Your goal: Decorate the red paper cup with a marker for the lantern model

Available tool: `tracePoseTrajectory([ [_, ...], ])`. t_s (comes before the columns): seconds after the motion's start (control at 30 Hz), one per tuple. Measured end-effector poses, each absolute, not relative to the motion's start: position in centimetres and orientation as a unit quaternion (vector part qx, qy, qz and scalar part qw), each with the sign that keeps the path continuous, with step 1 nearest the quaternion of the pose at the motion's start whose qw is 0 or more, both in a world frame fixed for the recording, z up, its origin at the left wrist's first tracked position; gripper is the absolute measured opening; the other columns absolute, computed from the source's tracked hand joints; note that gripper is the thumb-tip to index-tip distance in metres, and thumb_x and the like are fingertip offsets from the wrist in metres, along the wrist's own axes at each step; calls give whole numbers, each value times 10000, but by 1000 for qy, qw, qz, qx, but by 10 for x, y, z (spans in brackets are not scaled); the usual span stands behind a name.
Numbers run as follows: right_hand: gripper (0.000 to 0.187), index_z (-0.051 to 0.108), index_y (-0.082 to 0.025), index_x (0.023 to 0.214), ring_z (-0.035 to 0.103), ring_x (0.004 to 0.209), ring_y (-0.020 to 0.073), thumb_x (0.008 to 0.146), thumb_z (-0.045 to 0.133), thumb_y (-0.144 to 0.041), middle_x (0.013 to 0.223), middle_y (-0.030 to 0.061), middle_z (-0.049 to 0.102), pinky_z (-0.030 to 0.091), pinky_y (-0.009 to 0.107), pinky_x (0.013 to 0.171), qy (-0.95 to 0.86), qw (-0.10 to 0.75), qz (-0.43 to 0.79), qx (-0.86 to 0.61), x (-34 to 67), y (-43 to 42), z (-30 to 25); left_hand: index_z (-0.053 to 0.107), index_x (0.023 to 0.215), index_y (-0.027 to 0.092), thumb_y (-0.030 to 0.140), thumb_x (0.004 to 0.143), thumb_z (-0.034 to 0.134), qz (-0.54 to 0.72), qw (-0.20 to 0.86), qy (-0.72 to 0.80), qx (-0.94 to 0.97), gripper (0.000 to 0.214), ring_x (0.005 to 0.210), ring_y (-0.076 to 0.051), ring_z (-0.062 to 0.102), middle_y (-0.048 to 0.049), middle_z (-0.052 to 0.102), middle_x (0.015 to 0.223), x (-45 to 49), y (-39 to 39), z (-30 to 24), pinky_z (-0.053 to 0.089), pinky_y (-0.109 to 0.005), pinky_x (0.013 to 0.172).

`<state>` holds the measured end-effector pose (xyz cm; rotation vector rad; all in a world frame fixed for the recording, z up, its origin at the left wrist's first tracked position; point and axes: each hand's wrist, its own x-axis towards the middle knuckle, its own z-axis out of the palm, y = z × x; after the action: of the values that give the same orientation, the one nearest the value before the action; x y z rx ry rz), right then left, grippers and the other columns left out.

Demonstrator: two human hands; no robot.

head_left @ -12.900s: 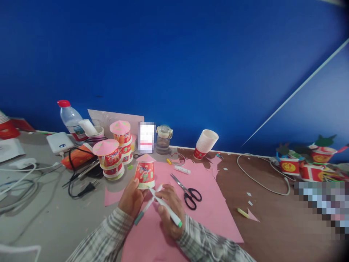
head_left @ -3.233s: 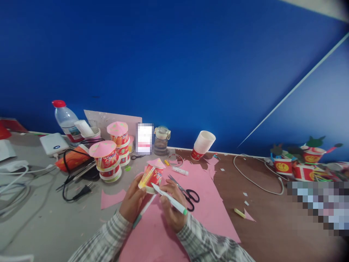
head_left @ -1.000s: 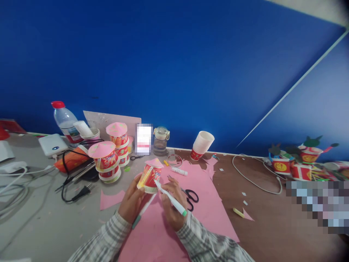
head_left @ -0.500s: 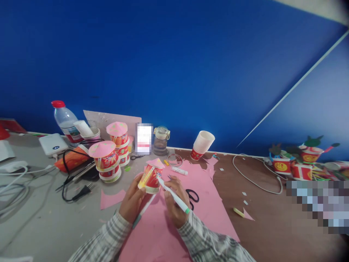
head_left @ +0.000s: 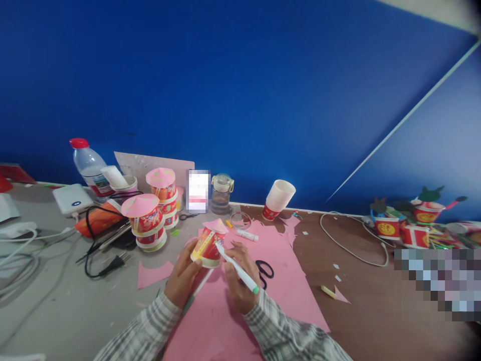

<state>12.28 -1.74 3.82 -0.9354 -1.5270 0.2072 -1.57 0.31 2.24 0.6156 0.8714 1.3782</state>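
1. The left hand grips a red printed paper cup by its side; the cup is upside down, tilted, with a pink paper cone on top.
2. The right hand pinches a white marker, its tip at the cup's printed side; I cannot tell whether it touches.
3. The cup is above the left part of a pink sheet on the worktop.
4. Scissors, partly hidden, lie beside the right hand.

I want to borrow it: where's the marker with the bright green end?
In the head view, low centre, the marker is in the right hand, tip at the held red cup.
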Motion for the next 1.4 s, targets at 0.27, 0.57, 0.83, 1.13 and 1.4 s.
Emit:
tracePoseTrajectory([
  [0.27,160,622,-206,848,654,619,196,768,505,-133,698,16,694,470,470,893,-673,617,93,-397,122,-19,37,542,963,218,177,454,622,612,642,375,269,518,1000,-369,449,-102,604,1027,-15,3,23,359,-525,805],
  [0.57,153,613,-215,864,660,648,195,771,508,-154,719,5,690,469,473,907,-684,601,95,-403,121,-20,34,540,968,212,188,467,617,611,639,375,278,508,982,-368,462,-111,591,1038,-16,3,21,355,-529,804],
  [0.83,141,608,-213,853,647,612,178,772,509,-153,689,-9,672,472,469,903,-686,601,93,-399,121,-20,35,533,957,198,178,446,620,613,648,369,259,519,990,-360,457,-115,612,998,-15,4,25,346,-517,817],
  [1.13,153,614,-231,884,650,621,194,785,509,-180,702,-4,678,474,477,900,-679,611,102,-394,121,-25,32,536,952,212,184,443,629,612,673,354,217,518,940,-361,503,-106,661,907,-14,3,27,371,-526,792],
  [1.4,155,601,-225,909,659,642,201,781,525,-180,712,8,678,477,461,891,-721,581,89,-365,118,-30,34,545,964,218,152,475,614,631,653,343,243,499,972,-345,486,-96,657,929,-15,4,22,359,-502,822],
])
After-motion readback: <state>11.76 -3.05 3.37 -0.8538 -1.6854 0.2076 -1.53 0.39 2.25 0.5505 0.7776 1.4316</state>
